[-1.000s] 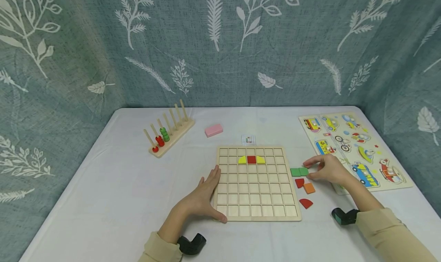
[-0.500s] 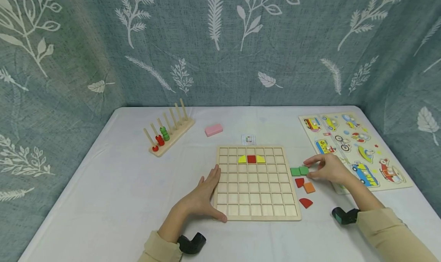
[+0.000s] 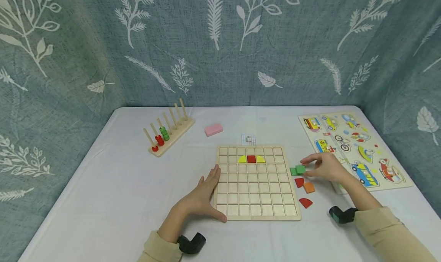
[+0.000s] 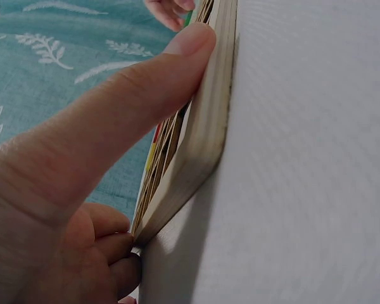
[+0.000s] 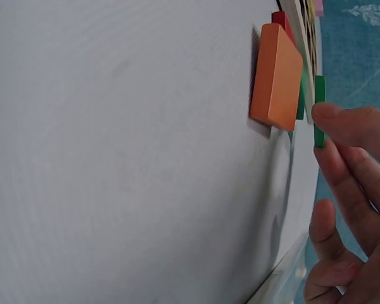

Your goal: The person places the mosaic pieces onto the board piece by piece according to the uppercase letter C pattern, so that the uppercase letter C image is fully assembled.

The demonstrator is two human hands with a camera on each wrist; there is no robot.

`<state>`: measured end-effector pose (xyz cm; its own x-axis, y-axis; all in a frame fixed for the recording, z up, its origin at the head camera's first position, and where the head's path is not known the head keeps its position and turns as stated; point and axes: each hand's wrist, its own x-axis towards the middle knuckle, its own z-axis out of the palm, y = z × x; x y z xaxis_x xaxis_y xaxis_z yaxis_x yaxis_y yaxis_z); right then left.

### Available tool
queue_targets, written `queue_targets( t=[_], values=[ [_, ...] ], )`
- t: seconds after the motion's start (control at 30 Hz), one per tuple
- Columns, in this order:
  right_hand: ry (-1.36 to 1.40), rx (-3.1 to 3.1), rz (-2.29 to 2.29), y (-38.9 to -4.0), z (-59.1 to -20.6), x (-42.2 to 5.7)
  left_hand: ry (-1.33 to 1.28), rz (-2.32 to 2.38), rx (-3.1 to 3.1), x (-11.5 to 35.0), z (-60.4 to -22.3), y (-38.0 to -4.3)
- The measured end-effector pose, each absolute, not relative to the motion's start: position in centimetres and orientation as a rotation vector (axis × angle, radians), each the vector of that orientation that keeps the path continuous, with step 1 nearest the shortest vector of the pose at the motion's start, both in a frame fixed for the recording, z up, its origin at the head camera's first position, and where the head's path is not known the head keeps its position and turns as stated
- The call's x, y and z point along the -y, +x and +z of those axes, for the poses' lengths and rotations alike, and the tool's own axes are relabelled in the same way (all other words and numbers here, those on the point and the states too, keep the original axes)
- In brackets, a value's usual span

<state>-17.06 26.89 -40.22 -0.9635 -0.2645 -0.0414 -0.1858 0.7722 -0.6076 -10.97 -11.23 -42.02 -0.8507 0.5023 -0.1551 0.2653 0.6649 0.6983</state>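
In the head view, my right hand (image 3: 327, 167) pinches a green square tile (image 3: 300, 169) between thumb and fingertips. In the right wrist view that tile (image 5: 320, 84) is seen edge-on, up off the table. A second green tile (image 3: 293, 172) lies at the right edge of the wooden grid board (image 3: 253, 218), partly overlapped by the held one. My left hand (image 3: 201, 197) rests with its fingers extended along the board's left edge and its thumb on the front left corner. A red square tile (image 3: 251, 159) sits between two yellow curved pieces (image 3: 242, 159) in an upper row.
Right of the board lie an orange square tile (image 3: 309, 187) and two red curved pieces (image 3: 305, 203). A vehicle puzzle board (image 3: 375, 147) is under my right forearm's far side. Behind are a small pattern card (image 3: 249, 140), a pink block (image 3: 213, 130) and a peg stand (image 3: 177, 133).
My right hand has taken hold of the nearer-hand green tile and lifted it slightly, shifting left over the other green tile. My left hand stays on the board.
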Motion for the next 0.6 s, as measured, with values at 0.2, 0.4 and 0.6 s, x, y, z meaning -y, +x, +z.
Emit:
queue_targets(
  t=[0.2,0.4,0.6],
  values=[
    [-0.35,-2.826,-0.968,-17.1,-40.1,-26.2,0.604,0.989,-2.552,11.2,-42.1,-11.0],
    [-0.383,-2.811,-0.984,-17.3,-39.9,-25.3,0.603,0.983,-2.552,11.3,-42.0,-11.0],
    [-0.412,-2.792,-0.992,-17.6,-40.1,-24.8,0.607,0.98,-2.552,11.3,-42.0,-10.9]
  ],
)
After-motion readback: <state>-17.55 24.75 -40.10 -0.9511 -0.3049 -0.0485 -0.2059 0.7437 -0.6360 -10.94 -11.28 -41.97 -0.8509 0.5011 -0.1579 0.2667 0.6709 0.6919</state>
